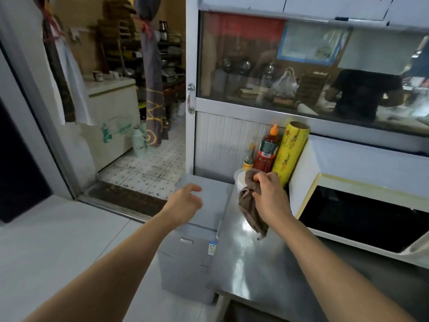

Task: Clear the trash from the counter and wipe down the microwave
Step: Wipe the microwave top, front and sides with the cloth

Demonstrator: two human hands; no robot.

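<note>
Over the steel counter (255, 263) a brown cloth (249, 205) was pinched by the right hand (270, 194), left hand (185, 201) loosely spread and empty; wiping the microwave (362, 212) was judged next.

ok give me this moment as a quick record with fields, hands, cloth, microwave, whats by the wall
left hand: left hand open, holding nothing, over the grey chest unit
right hand: right hand grips brown cloth above steel counter
microwave: microwave on counter, door closed
by wall: sauce bottle, yellow wrap roll, white cup
</note>
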